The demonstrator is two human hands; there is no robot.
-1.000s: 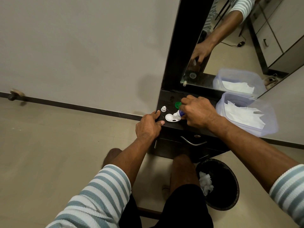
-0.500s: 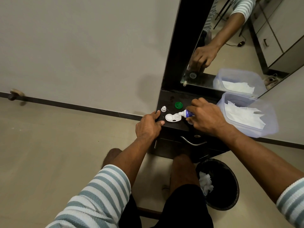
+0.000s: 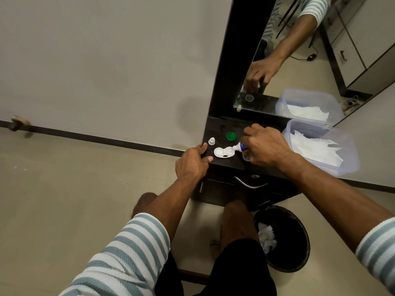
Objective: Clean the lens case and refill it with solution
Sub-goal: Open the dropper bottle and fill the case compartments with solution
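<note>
A white lens case [image 3: 223, 152] lies open on the dark cabinet top [image 3: 218, 127]. My right hand [image 3: 266, 147] grips a small white and blue solution bottle [image 3: 241, 146], tilted with its nozzle over the case's right well. A green cap [image 3: 231, 136] lies behind the case, a small white bottle cap [image 3: 211, 141] to its left, and a clear cap [image 3: 246, 157] partly under my right hand. My left hand [image 3: 192, 162] rests on the cabinet's left front corner, thumb along the edge, holding nothing.
A translucent plastic tub [image 3: 346, 165] of white tissues stands at the right of the cabinet top. A mirror [image 3: 299, 60] rises behind. A drawer handle [image 3: 250, 184] sits below, and a black waste bin [image 3: 299, 242] with crumpled tissue stands on the floor.
My right hand has drawn back to the right with the bottle, uncovering the green cap; the nozzle stays over the case's right well. My left hand has not moved.
</note>
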